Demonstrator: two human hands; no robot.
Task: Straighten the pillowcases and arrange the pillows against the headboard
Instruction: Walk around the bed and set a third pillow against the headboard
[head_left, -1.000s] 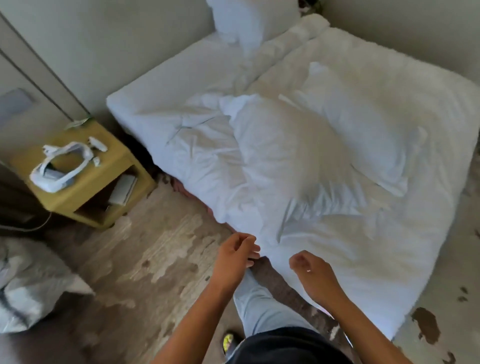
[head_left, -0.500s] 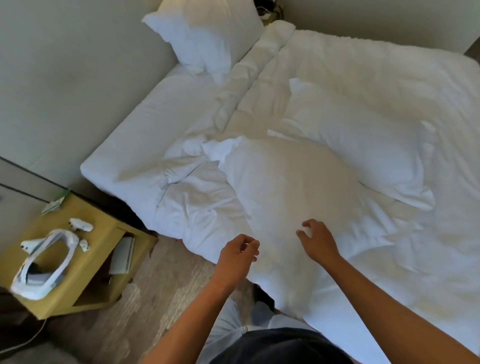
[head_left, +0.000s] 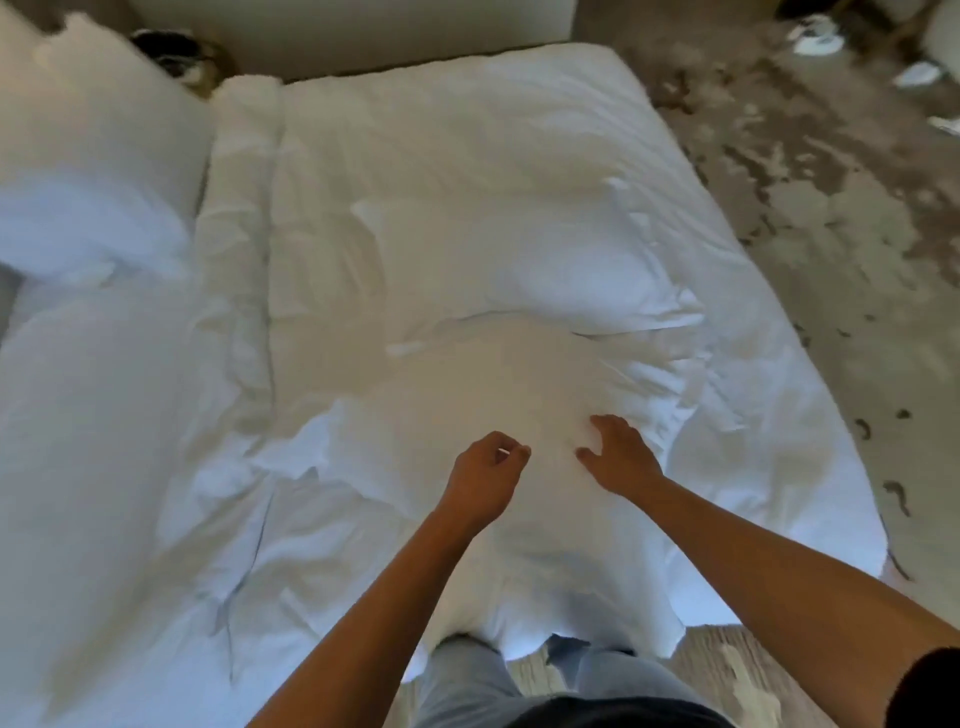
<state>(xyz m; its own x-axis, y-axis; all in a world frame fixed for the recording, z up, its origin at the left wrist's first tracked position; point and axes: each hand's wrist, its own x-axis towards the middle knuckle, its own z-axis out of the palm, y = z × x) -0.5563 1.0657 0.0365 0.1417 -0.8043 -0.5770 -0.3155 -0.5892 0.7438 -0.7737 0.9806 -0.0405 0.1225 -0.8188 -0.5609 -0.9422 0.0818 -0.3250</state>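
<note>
Hands (head_left: 621, 457) meet plump, creased white pillow (head_left: 498, 395).

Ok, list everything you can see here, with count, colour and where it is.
Bed: one, white bedding, fills the middle of the view.
Near pillow: one, white, on the bed by the hands.
Far pillow: one, white, just beyond the near one.
Left pillow: one, white, upper left.
Floor: worn, brown and grey, right of the bed.
Dark object: one, blurred, top left.
Legs: grey trousers, bottom edge.
Left hand: fingers loosely curled, over the near pillow.
Right hand: fingers spread, on the near pillow.
</note>
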